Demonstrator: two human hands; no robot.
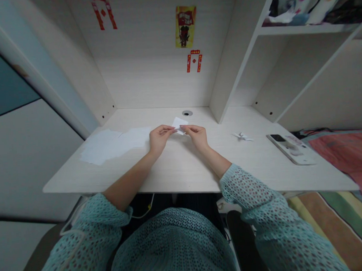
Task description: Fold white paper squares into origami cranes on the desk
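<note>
A small piece of white paper (179,122) is held between my two hands, just above the middle of the desk. My left hand (160,138) pinches its left lower side between thumb and fingers. On the other side, my right hand (197,135) pinches it too, with the fingertips close to those of the left. The paper looks partly folded, but the folds are too small to make out. Left of my hands, several white paper sheets (108,145) lie spread out and overlapping. A small folded white paper piece (242,136) with pointed ends rests to the right.
A phone (291,149) lies near the right end of the white desk (177,172). Behind my hands is a round cable hole (187,113). An upright panel (240,47) and shelf rise at the back right. A striped cloth (340,220) is beyond the desk's right edge.
</note>
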